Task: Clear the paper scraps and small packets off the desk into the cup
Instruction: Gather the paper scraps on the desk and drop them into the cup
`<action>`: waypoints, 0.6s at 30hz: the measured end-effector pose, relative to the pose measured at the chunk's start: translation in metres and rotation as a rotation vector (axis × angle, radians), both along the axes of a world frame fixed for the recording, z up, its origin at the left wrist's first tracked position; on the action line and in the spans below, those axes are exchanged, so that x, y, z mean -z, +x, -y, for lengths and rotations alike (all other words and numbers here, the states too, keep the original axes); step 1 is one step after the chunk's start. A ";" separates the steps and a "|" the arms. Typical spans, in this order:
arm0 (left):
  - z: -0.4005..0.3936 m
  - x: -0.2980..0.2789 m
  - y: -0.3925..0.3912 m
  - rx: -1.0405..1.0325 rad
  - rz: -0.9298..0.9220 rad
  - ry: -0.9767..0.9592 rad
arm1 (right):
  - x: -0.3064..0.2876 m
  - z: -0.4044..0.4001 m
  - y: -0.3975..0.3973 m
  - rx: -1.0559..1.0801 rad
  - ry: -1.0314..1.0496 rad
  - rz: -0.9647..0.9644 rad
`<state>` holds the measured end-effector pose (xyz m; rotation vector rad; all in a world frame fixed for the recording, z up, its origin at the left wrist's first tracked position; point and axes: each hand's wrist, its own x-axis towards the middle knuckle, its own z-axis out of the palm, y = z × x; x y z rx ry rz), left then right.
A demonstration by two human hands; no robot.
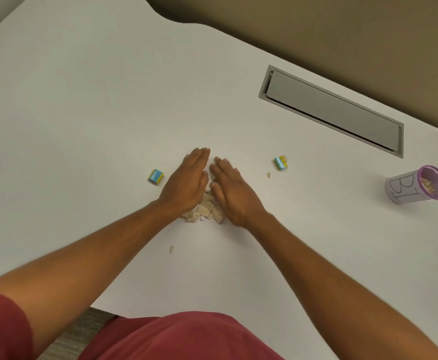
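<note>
I have my left hand (186, 178) and right hand (232, 188) flat-fingered, walling the scrap pile (204, 209) between them for one scoop; the cup (418, 184) stands far right of the right hand.

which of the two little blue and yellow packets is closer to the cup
The packet right of the hands; the cup stands farther right, while the other packet lies left of both hands.

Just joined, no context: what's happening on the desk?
A person is herding a pile of paper scraps together between the left hand and right hand, fingers straight. Two small packets and a few stray scraps lie loose. The cup, off to the right, already holds some scraps.
</note>
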<state>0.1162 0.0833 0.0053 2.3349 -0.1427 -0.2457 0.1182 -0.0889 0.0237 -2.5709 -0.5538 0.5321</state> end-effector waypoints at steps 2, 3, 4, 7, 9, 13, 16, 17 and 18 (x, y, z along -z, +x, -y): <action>-0.003 0.000 -0.015 0.027 0.015 -0.014 | -0.001 0.008 -0.017 0.042 0.090 -0.001; -0.005 0.000 -0.023 0.033 0.022 -0.017 | -0.002 0.014 -0.021 0.085 0.134 0.023; -0.007 0.000 -0.032 0.031 0.029 -0.013 | -0.004 0.022 -0.021 0.145 0.162 0.066; -0.015 0.000 -0.061 -0.020 0.034 -0.001 | -0.003 0.051 -0.016 0.372 0.115 0.122; -0.017 0.004 -0.078 -0.018 0.019 0.029 | 0.002 0.063 -0.016 0.413 0.002 0.037; -0.007 0.018 -0.089 0.100 0.025 0.302 | 0.008 0.053 -0.029 0.247 -0.087 0.017; 0.004 0.023 -0.088 0.139 0.056 0.458 | 0.008 0.034 -0.041 0.071 -0.099 0.048; 0.006 0.023 -0.087 0.138 0.059 0.474 | 0.007 0.030 -0.045 0.021 -0.100 0.061; 0.005 0.024 -0.088 0.135 0.062 0.484 | 0.005 0.028 -0.050 -0.007 -0.090 0.078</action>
